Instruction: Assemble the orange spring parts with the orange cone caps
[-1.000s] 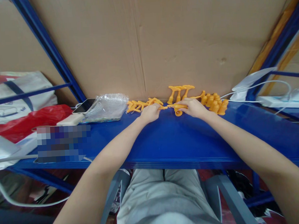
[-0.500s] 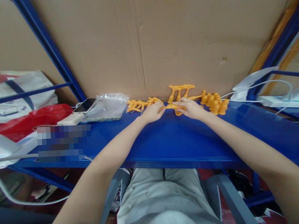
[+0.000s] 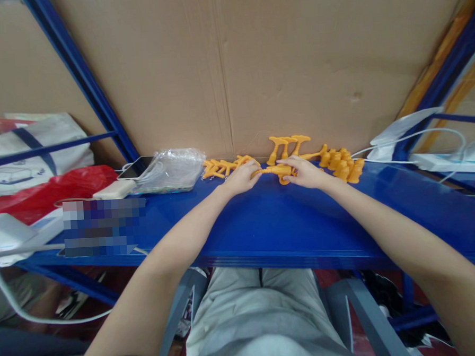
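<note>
while both arms reached in from the lower corners of the frame, a long yellow piece [image 3: 277,170] lay sideways between the two hands, just right of the frame's middle. the left hand [image 3: 241,180] had its fingers closed on the thin end, and the right hand [image 3: 307,173] gripped the thick end between thumb and fingers. a round yellow part [image 3: 284,181] sat just below the piece; whether they touched could not be told.

above the hands, yellow t-shaped handles [image 3: 275,150] leaned near the cardboard wall [image 3: 295,63]. left of the left hand, a pile of yellow branching parts [image 3: 217,167] lay on the blue surface [image 3: 264,224]. right of the right hand, a cluster of yellow knobby parts [image 3: 342,164] stood close together. toward the left of the frame were a clear plastic package [image 3: 173,173], a phone [image 3: 136,166] and a red bag [image 3: 74,186].
</note>
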Demonstrator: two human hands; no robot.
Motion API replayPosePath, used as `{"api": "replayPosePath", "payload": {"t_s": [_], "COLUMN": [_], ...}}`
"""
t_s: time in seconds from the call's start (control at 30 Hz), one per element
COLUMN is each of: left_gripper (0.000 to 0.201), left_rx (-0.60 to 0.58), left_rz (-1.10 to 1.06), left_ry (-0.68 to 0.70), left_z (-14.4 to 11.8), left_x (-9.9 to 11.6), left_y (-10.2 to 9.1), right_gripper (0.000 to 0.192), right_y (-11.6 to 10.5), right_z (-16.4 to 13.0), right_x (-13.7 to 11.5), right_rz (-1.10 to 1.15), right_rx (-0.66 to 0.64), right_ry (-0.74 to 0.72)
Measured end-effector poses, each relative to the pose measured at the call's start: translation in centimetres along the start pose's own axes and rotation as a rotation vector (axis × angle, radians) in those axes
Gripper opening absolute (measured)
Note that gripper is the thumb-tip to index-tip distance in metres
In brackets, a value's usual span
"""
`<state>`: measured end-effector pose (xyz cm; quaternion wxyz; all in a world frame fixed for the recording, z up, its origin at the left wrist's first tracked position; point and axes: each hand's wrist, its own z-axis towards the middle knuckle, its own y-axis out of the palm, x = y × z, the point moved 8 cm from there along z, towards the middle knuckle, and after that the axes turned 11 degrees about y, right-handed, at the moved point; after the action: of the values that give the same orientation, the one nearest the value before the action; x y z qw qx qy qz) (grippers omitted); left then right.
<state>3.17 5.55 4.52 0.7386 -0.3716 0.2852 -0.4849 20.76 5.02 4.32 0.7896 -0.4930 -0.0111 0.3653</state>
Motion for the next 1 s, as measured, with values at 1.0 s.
{"api": "replayPosePath", "payload": {"t_s": [1.0], "left_gripper": [0.016], "left_rx": [0.083], "left_rz": [0.043], "left_ry": [-0.039], "left_z": [-0.1], "left_x": [-0.1], "left_y": [-0.7], "right_gripper": [0.051], "right_y": [-0.1], "right_z": [-1.2], "right_x": [0.5], "right_rz": [0.641], "right_rx": [-0.259], "right_ry": [0.555]}}
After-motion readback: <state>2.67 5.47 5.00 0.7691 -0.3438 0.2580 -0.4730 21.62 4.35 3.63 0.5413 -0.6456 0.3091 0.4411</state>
